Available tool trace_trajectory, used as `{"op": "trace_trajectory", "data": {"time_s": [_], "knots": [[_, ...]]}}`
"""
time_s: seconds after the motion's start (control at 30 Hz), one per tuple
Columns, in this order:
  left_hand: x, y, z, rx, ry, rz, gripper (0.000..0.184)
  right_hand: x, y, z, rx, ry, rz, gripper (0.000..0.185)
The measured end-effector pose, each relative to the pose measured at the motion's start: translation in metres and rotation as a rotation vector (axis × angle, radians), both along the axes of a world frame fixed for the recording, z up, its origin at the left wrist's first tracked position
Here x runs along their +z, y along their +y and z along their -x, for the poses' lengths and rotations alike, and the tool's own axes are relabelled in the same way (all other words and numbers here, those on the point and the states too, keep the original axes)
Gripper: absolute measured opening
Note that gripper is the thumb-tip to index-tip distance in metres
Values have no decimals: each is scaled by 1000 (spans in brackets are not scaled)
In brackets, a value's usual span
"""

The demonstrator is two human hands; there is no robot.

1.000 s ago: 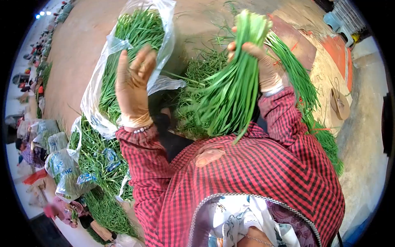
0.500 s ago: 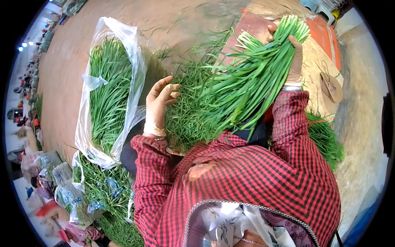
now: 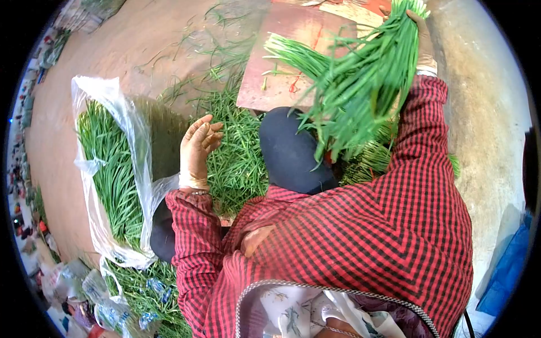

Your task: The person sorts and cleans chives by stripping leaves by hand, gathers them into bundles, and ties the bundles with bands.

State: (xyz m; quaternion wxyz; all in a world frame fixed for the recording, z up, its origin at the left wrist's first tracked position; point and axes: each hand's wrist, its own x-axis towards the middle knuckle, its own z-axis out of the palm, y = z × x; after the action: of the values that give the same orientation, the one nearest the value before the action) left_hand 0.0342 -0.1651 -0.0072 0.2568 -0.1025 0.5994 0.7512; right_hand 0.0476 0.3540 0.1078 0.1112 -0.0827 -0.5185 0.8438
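Note:
My right hand [image 3: 424, 44], in a thin glove, grips a large bunch of garlic chives [image 3: 375, 84] near its pale cut ends, at the upper right. The green leaves hang down toward my knee. A smaller sheaf of chives [image 3: 296, 55] lies over the reddish board [image 3: 253, 93], its white ends pointing left; its leaves run behind the raised bunch. My left hand [image 3: 194, 153], also gloved, is in the air with nothing in it, its fingers loosely bent and apart. Beneath and beside it lie loose chive leaves [image 3: 239, 152].
A clear plastic bag [image 3: 147, 188] packed with chives [image 3: 110, 174] stands at left. More leaves and plastic lie below it [image 3: 143, 281]. Bundled chives [image 3: 366, 160] sit beside my right knee [image 3: 296, 149]. A red rubber band [image 3: 293, 85] is on the board. Blue material [image 3: 507, 273] lies at far right.
My right hand has lifted the bunch up and to the right, away from the smaller sheaf, which now shows on the board. The view has turned; my left hand stays empty.

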Motion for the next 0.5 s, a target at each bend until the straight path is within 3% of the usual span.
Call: {"op": "trace_trajectory", "data": {"time_s": [0.2, 0.33, 0.5], "knots": [[18, 32, -7, -137, 30, -34, 29, -27, 15, 23, -285, -54, -5, 40], [38, 47, -16, -223, 73, -29, 27, -35, 12, 27, -144, -124, -28, 49], [47, 63, -16, -158, 137, -8, 26, -18, -8, 26, -21, -212, -11, 52]]}}
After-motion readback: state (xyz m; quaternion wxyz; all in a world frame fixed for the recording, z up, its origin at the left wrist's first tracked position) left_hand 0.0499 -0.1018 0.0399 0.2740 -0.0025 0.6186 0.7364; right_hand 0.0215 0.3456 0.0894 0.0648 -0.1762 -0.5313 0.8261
